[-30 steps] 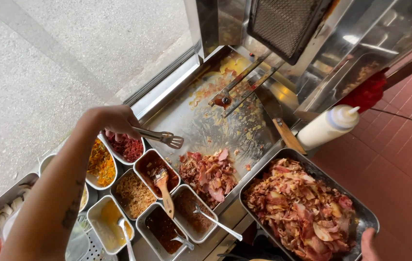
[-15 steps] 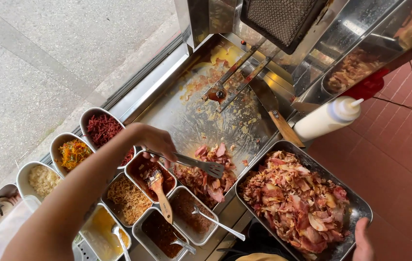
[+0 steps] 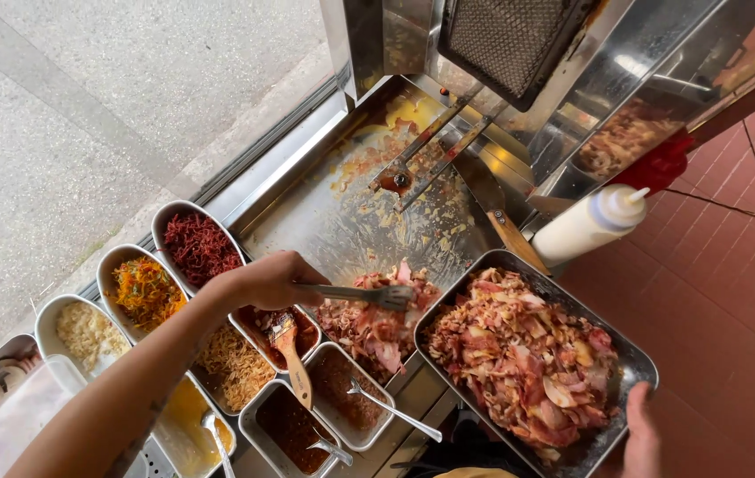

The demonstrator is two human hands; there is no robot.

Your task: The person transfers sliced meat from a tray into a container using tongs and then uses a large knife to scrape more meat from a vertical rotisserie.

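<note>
Metal tongs (image 3: 360,293) are gripped in the left hand (image 3: 273,279), their tips pressed into a heap of reddish shaved meat (image 3: 375,320) on the greasy griddle (image 3: 324,212). Just right, the right hand (image 3: 641,434) grips the near rim of a steel tray (image 3: 630,354) piled with meat. Left of the heap sit tubs of toppings (image 3: 200,248), and a white squeeze bottle (image 3: 585,226) stands farther right.

One head-worn camera looks steeply down from close above the griddle (image 3: 324,212), its far edge toward the pavement, topping tubs at the lower left corner
</note>
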